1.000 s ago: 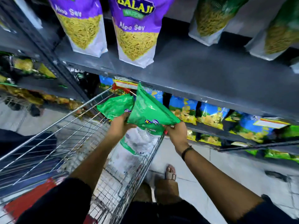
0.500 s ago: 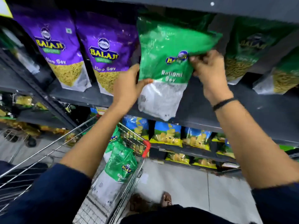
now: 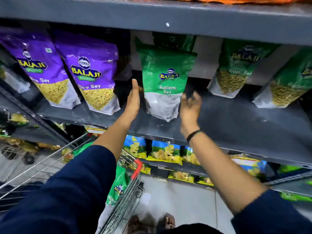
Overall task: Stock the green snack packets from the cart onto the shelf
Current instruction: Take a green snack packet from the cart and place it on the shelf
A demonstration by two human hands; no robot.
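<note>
A green Ratlami Sev packet (image 3: 166,81) stands upright on the grey shelf (image 3: 228,119), between the purple packets and other green ones. My left hand (image 3: 134,98) is flat and open just left of it, fingers up, close to its edge. My right hand (image 3: 190,107) is open just right of the packet's lower corner, blurred, holding nothing. Another green packet (image 3: 119,188) stands in the wire cart (image 3: 128,200) below, by the red handle.
Two purple Aloo Sev packets (image 3: 87,73) stand to the left. Two green packets (image 3: 236,68) stand to the right. The shelf above (image 3: 168,16) overhangs. Blue and yellow snack packs (image 3: 162,152) fill the lower shelf. My sandalled feet show on the floor.
The green packet went from the cart up to the shelf, held in both hands. It now stands on the shelf and both hands have let go, open at its sides.
</note>
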